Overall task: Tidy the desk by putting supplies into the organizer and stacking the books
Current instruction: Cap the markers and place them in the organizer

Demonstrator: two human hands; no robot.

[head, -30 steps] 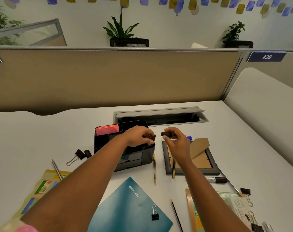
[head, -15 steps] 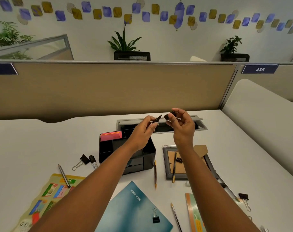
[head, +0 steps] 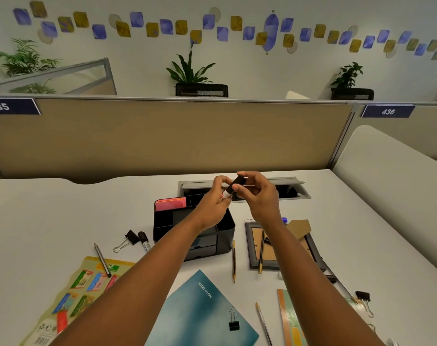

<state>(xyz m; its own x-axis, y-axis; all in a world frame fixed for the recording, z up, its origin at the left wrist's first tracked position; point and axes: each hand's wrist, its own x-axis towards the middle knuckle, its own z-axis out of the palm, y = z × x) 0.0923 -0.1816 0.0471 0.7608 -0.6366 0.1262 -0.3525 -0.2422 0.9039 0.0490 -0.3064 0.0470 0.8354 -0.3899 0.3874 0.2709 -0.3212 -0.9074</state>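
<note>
Both hands are raised together above the back edge of the black desk organizer [head: 195,228]. The right hand [head: 258,196] pinches a black cap [head: 238,182] between thumb and fingertips. The left hand [head: 217,198] is closed around the lower, white-bodied part of what appears to be a marker [head: 228,193]; most of its barrel is hidden in the fist, so the identification is tentative. Cap and barrel meet at an angle; whether the cap is fully seated cannot be told.

Judged step: capping the marker before it goes into the organizer. To do it well, line the cap up with the barrel's axis and press straight until it seats, then lower the marker upright into an open compartment, clear of the pink sticky notes [head: 170,204] in the rear left slot.

Outstanding on the desk [head: 50,221]: a second marker [head: 144,241] and a binder clip [head: 127,240] left of the organizer, a pencil [head: 234,260] just to its right, another pencil [head: 261,253] lying across the picture frame [head: 282,245], and the teal notebook [head: 200,310] in the foreground, carrying a binder clip and not yet stacked.
</note>
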